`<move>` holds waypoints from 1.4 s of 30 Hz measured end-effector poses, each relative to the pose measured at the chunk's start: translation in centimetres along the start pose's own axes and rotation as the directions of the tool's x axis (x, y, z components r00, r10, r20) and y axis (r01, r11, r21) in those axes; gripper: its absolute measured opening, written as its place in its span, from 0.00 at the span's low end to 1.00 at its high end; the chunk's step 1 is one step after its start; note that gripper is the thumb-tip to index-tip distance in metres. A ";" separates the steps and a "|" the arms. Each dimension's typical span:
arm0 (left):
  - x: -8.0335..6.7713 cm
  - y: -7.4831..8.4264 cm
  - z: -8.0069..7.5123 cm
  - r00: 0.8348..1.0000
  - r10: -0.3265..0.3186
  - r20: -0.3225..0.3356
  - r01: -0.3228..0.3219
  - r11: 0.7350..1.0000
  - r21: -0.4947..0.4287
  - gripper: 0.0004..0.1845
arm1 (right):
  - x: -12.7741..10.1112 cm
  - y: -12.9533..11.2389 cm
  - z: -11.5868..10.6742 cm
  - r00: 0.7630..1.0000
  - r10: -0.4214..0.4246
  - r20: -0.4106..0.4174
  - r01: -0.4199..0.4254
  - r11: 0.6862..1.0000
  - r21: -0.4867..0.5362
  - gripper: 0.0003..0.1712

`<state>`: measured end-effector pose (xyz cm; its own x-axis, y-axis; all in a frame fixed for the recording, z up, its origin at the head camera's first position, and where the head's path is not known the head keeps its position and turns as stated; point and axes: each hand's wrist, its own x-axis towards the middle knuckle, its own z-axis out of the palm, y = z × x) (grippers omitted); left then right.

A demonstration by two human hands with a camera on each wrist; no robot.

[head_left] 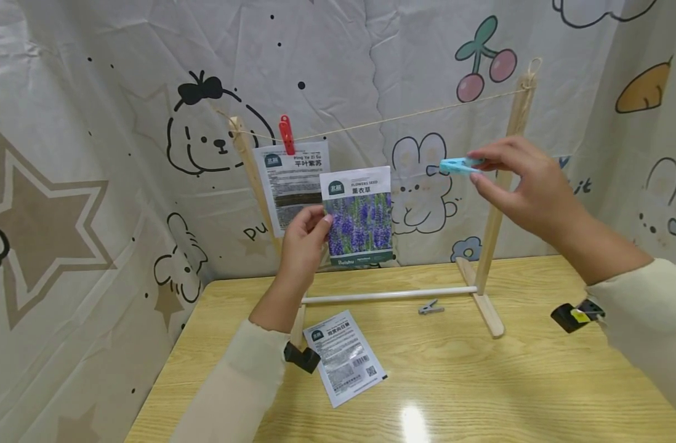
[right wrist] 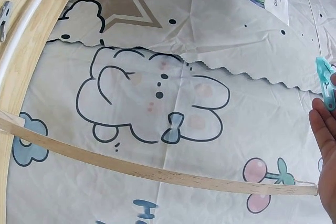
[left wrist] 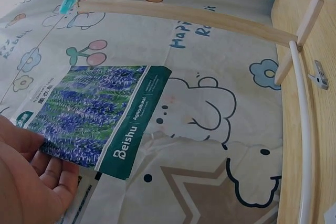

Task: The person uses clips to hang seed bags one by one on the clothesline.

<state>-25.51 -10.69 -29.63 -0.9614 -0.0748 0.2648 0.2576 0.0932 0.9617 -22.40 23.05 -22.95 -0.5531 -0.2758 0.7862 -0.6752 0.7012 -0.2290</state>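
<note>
My left hand (head_left: 303, 246) pinches a flower seed packet (head_left: 360, 231) by its left edge. The packet shows purple lavender blooms and hangs in the air below a thin string (head_left: 393, 122). In my right hand (head_left: 529, 178), a light blue clothespin (head_left: 461, 165) is pinched between thumb and fingers, in front of the right post. A red clothespin (head_left: 286, 134) clips another seed packet (head_left: 277, 175), text side out, to the left part of the string. The held packet overlaps that one's right edge in the head view.
The string runs between the posts of a wooden stand (head_left: 501, 209) joined by a white rod (head_left: 388, 295). On the table (head_left: 454, 381) lie a grey clothespin (head_left: 431, 307) and a third packet (head_left: 346, 363). A printed cloth (head_left: 338, 55) hangs behind.
</note>
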 end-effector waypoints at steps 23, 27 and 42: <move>0.5 1.1 0.4 1.000 0.013 -0.013 -0.013 1.000 -0.002 0.13 | 3.1 -1.1 -0.7 0.999 -0.043 0.003 0.043 0.999 -0.011 0.09; 0.6 1.2 0.5 0.999 0.029 -0.022 -0.029 0.999 -0.017 0.12 | 3.9 -1.3 -0.6 0.999 -0.039 0.006 0.039 0.999 -0.009 0.08; 0.5 1.6 0.3 0.997 0.074 -0.014 -0.074 0.997 -0.001 0.13 | 5.8 -2.1 0.0 0.998 -0.061 -0.013 0.062 0.997 0.052 0.09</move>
<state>-25.62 -10.27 -27.98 -0.9382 -0.0813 0.3363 0.3283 0.0974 0.9395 -24.20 20.01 -17.88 -0.5041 -0.3096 0.8063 -0.7325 0.6479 -0.2091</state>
